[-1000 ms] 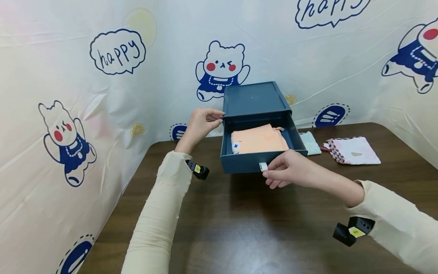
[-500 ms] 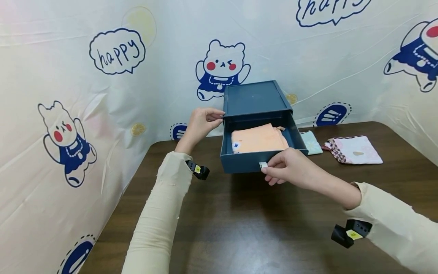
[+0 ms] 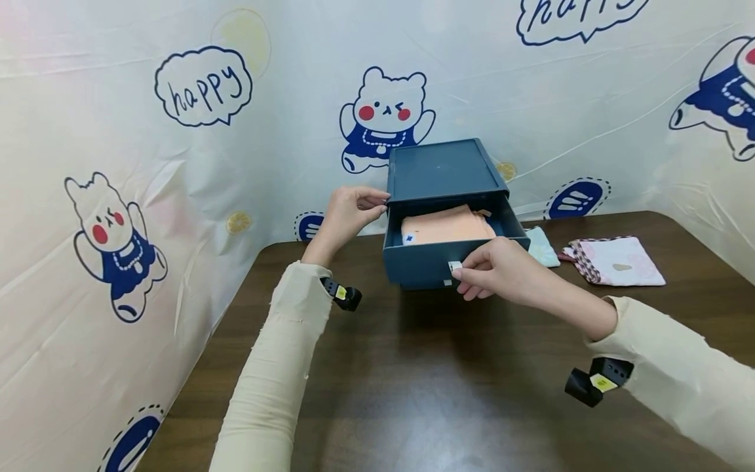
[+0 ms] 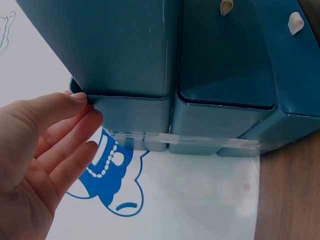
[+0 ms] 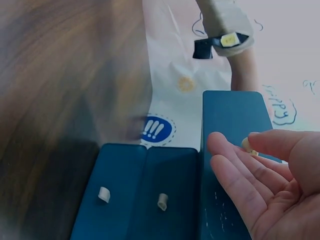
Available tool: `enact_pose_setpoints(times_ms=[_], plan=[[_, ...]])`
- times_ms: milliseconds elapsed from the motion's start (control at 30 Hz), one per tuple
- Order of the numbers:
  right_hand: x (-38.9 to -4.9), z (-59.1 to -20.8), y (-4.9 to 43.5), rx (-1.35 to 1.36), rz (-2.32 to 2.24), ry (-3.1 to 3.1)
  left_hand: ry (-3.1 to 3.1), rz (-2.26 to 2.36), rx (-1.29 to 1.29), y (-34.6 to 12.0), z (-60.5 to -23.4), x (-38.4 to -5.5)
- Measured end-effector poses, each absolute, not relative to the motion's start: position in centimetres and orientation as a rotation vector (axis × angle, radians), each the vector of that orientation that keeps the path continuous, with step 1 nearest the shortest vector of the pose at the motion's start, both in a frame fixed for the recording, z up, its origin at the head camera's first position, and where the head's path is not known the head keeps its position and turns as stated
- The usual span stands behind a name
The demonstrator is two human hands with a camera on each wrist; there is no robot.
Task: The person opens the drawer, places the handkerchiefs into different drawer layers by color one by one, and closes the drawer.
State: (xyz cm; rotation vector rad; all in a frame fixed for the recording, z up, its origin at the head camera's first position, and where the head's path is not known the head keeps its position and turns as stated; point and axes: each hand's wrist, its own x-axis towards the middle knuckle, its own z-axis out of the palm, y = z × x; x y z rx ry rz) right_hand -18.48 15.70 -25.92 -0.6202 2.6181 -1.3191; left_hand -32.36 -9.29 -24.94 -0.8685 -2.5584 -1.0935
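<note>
The top drawer (image 3: 413, 265) stands part-way out of the blue cabinet (image 3: 439, 170), with a folded peach cloth (image 3: 448, 226) lying inside. It looks like thin, smooth plastic, so it probably weighs little and slides easily, stiff enough not to bend but apt to drag the light cabinet along; the cloth should be soft and add almost no load. The best hold seems to be the small pale pull tab (image 3: 455, 266) on its front. The right hand (image 3: 492, 269) pinches that tab between thumb and index finger, the other 3 fingers loosely bent below. The left hand (image 3: 348, 213) grips the front edge of the cabinet at its left corner, thumb and index together, the rest relaxed. The right wrist view shows 2 lower drawers (image 5: 165, 175), closed, each with its own tab. Right of the cabinet, 2 folded cloths (image 3: 622, 261) lie on the brown table (image 3: 383, 393).
</note>
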Motion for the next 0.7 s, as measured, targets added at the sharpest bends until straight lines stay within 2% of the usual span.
enact_pose_setpoints(times_ms=[700], plan=[[-23.2,-25.2,15.9,-0.633,-1.111,2.741,-2.551,-1.085,-0.900,-9.3,-24.9,-32.4]])
